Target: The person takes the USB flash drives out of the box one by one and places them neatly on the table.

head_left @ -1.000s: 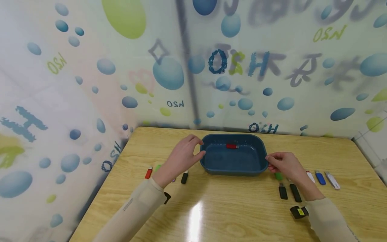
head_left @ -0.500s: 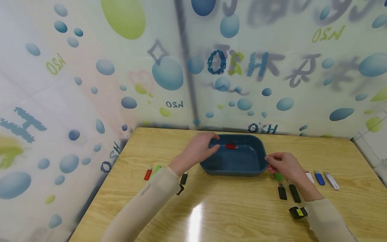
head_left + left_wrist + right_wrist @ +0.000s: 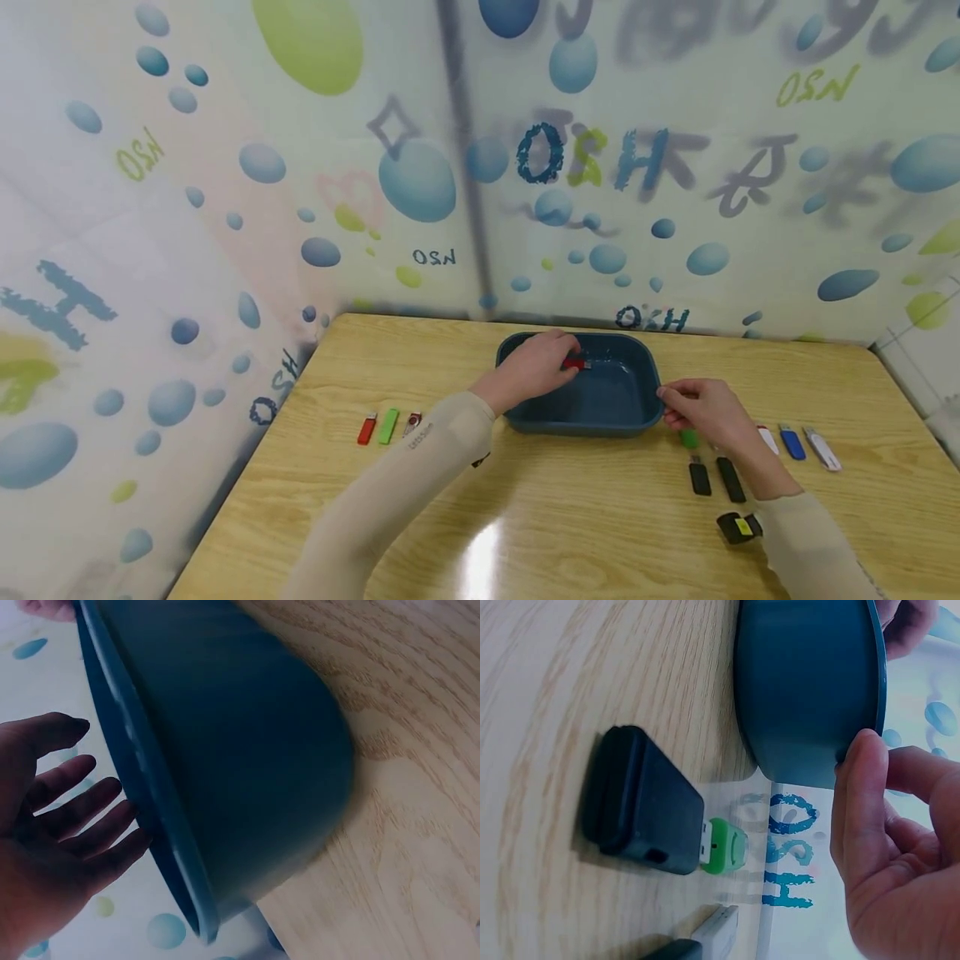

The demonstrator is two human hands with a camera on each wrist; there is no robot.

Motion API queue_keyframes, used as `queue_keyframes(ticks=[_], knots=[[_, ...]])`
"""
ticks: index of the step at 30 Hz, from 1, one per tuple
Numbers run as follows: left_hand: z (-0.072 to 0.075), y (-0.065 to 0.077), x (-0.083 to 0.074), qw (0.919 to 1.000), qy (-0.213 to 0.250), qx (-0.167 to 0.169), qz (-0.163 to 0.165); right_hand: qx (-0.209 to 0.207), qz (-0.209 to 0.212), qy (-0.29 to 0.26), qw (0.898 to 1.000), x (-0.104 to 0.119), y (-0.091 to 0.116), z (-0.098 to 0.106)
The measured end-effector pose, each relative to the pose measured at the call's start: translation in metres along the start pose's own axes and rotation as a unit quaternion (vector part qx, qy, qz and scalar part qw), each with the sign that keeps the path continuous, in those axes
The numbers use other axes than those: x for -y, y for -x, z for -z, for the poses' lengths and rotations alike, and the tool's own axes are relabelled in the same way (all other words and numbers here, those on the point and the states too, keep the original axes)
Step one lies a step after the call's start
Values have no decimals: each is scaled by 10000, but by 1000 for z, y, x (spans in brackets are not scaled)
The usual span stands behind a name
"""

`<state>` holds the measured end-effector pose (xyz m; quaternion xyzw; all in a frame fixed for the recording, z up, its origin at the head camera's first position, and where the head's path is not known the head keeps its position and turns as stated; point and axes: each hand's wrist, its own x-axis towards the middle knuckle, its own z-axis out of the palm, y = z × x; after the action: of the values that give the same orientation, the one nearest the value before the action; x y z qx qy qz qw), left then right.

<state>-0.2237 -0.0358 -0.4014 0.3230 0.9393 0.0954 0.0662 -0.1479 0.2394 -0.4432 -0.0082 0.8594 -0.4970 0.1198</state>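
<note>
A dark blue plastic basin (image 3: 615, 400) stands on the wooden table, with a red USB stick (image 3: 576, 364) lying inside near its back wall. Over the basin's left half reaches my left hand (image 3: 532, 368), its fingertips at the red stick and partly covering it in the head view. Spread, loosely bent fingers show on that left hand (image 3: 67, 825) above the rim in the left wrist view, with nothing between them. My right hand (image 3: 708, 410) pinches the basin's right rim between thumb and fingers, clearly seen in the right wrist view.
Left of the basin lie a red USB stick (image 3: 367, 429), a green one (image 3: 387, 426) and a swivel one (image 3: 413, 422). On the right are black sticks (image 3: 731, 479), a green one (image 3: 724, 847), a blue one (image 3: 792, 443) and a silver-white one (image 3: 823, 450). A patterned curtain (image 3: 555, 208) hangs behind.
My left hand has moved rightward from the basin's left rim to over its inside, up to the red USB stick. My right hand keeps its pinch on the right rim.
</note>
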Motion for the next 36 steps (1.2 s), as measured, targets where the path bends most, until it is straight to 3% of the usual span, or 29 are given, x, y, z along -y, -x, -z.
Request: queue_keyframes(ticks=[8,18,31,36], knots=[[-13,-20,-6,9989,-92,424,-165,-2,10,-4,10000,1,0,0],[-28,-35,-10,9968,-331,711,155,-6,36,71,10000,0,1,0],[-39,-43,-9,9931,-932,613,361,-3,-4,24,10000,-1,0,0],[-40,-42,-9,9928,-945,550,494,3,-4,13,10000,-1,0,0]])
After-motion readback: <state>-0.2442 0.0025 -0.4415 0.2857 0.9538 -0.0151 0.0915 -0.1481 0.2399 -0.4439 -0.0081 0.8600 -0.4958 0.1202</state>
